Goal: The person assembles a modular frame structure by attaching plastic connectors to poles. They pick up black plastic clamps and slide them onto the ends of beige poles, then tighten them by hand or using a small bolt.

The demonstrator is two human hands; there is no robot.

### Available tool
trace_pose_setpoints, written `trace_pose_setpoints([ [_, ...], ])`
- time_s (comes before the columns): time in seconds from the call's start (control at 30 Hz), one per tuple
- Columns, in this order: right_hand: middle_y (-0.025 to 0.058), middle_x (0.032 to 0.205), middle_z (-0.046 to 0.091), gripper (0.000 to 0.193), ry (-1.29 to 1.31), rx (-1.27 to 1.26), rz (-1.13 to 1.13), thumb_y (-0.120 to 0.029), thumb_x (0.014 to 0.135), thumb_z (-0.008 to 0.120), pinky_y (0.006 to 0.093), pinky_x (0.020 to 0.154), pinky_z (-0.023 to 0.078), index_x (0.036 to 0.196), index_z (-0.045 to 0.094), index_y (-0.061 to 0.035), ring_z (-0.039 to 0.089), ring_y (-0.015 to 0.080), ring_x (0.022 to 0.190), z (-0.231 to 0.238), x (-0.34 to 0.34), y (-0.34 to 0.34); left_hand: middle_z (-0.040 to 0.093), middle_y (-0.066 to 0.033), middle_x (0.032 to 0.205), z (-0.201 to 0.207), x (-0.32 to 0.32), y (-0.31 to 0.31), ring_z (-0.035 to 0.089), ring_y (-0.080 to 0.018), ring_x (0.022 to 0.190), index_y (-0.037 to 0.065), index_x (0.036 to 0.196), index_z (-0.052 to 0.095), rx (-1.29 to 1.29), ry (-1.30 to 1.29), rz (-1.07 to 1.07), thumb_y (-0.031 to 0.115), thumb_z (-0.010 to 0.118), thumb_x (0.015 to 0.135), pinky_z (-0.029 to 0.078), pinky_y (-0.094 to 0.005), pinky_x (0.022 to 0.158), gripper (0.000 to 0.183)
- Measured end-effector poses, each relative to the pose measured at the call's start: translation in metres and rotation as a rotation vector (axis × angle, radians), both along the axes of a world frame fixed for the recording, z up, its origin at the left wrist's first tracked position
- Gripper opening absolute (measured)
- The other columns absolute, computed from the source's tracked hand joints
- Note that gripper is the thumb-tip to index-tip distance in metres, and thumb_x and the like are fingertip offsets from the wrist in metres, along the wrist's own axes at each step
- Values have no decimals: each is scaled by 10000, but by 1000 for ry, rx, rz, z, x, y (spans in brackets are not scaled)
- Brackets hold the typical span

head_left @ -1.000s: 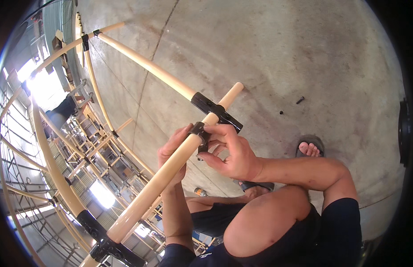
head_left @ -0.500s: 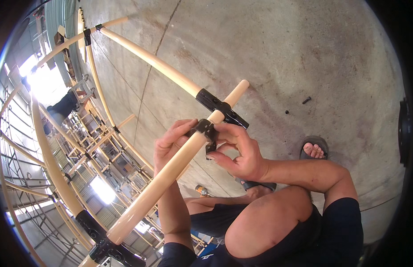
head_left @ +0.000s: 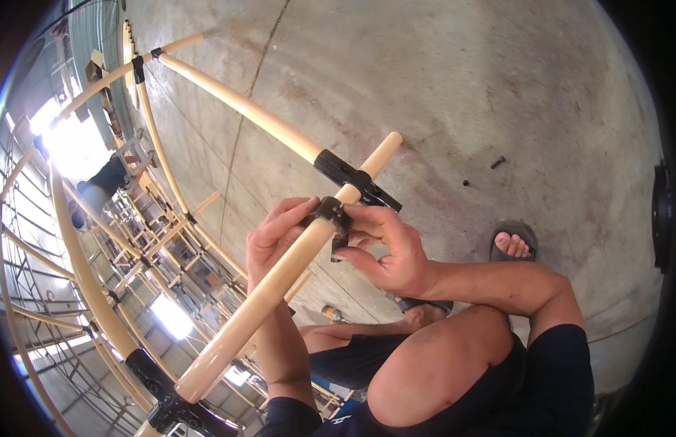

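Observation:
A cream-coloured pipe runs up from the lower left past my knees. Around its upper part sits a black pipe clamp, and both hands grip it from either side. My left hand is closed, fingertips pressed on the clamp's left edge; part of it is behind the pipe. My right hand pinches the clamp's right side, index finger on top and thumb at a piece that hangs down. Just beyond, a second black joint ties this pipe to a longer cream pipe.
On the concrete floor at the right lie a dark bolt and a small nut. Another black joint is at the lower left. More pipe framework stands at the left, where another person works. An orange power tool rests near my foot.
The view has shifted a little. Both hands stay on the clamp, and its hanging piece now sits slightly closer to the pipe.

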State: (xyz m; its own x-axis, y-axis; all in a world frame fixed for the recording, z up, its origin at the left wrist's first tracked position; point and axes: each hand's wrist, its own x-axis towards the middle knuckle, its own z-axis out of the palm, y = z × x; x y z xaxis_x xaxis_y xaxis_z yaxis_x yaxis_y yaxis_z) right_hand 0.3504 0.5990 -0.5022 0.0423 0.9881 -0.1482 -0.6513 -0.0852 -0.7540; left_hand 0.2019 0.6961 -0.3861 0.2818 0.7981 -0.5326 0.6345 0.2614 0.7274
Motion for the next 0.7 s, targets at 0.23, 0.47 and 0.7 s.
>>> trace_pose_setpoints([
  [0.23,166,1217,660,554,-84,-20,59,-46,844,780,276,632,626,1315,499,29,758,214,842,5,4,3,646,-183,1215,6,-1,4,624,-230,1084,-52,1282,644,19,32,-11,144,619,981,496,-314,915,360],
  [0.47,164,1187,674,527,-61,-1,6,-35,852,766,285,639,617,1310,512,28,758,224,837,2,-1,5,648,-173,1224,4,-6,-2,626,-226,1099,-36,1297,641,2,47,2,153,631,972,493,-314,929,376],
  [0.7,182,1125,688,460,194,-131,-32,-7,878,741,284,693,600,1245,470,49,747,205,882,2,-12,-1,637,-180,1244,-13,0,-20,631,-232,1102,-13,1330,626,63,-83,56,103,639,971,509,-322,906,377],
])
